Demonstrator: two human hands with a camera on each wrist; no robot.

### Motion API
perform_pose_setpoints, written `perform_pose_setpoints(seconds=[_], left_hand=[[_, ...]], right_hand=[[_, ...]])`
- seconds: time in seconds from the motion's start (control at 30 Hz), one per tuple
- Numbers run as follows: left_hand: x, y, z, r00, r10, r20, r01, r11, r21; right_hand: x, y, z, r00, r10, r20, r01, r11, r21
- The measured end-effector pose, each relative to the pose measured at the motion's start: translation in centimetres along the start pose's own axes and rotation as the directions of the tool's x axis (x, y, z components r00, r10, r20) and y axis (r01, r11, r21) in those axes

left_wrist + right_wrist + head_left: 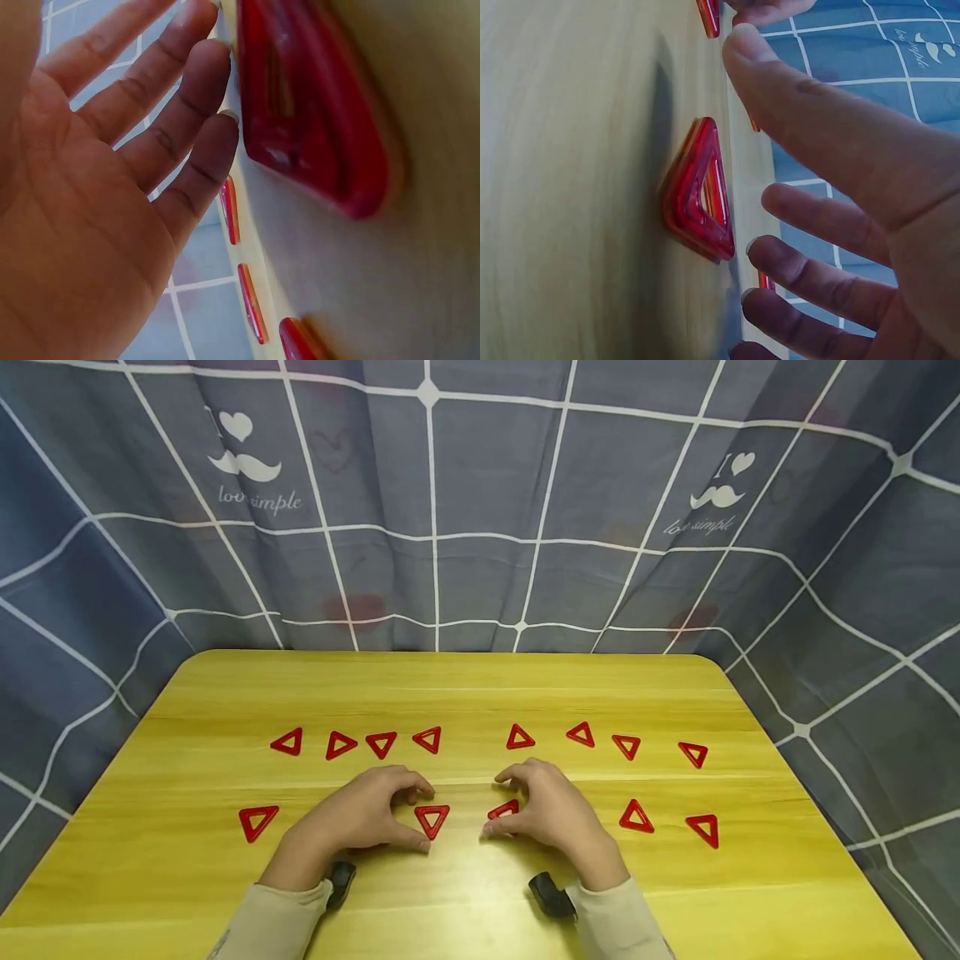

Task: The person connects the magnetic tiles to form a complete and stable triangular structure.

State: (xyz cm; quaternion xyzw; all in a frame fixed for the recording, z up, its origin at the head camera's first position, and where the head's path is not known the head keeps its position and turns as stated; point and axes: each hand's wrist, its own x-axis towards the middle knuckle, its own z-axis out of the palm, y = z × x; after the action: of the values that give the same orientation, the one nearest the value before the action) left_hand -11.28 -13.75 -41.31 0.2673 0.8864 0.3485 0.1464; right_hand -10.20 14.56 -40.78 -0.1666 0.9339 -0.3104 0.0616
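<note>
Two red triangular frames with hollow centres lie flat on the table before the hands. My left hand [367,810] curves loosely around the left triangle [432,808], thumb near its lower corner and fingers beyond its upper side. In the left wrist view the fingers are spread beside this triangle [341,97], apart from it. My right hand [553,808] arches over the right triangle [513,804], partly hiding it. The right wrist view shows that triangle [681,199] resting on the wood, with thumb and fingers parted and nothing held.
Several more red triangles form a back row, among them one at the left [297,742] and one at the right [701,755]. Others lie to either side of the hands, such as one triangle [258,811] at left. A grey checked curtain [480,468] surrounds the yellow wooden table [465,910].
</note>
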Motion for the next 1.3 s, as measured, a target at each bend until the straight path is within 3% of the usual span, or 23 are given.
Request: perform_pose_setpoints(seconds=[0.47, 0.83, 1.0, 1.3], left_hand=[[0.6, 0.4, 0.2, 1.000, 0.004, 0.002, -0.004, 1.000, 0.028], [0.8, 1.2, 0.8, 0.999, 0.027, -0.021, -0.025, 0.992, 0.120], [0.7, 1.1, 1.0, 0.999, 0.042, -0.017, -0.040, 0.995, 0.093], [0.2, 0.9, 1.0, 0.997, -0.064, -0.049, 0.067, 0.996, 0.058]], right_hand=[[-0.2, 0.7, -0.6, 0.997, -0.001, 0.072, -0.004, 0.997, 0.072], [0.1, 1.0, -0.6, 0.995, -0.021, 0.094, 0.013, 0.996, 0.085], [0.2, 1.0, -0.4, 0.994, -0.021, 0.105, 0.013, 0.997, 0.076], [0.1, 1.0, 0.0, 0.993, -0.038, 0.114, 0.029, 0.996, 0.084]])
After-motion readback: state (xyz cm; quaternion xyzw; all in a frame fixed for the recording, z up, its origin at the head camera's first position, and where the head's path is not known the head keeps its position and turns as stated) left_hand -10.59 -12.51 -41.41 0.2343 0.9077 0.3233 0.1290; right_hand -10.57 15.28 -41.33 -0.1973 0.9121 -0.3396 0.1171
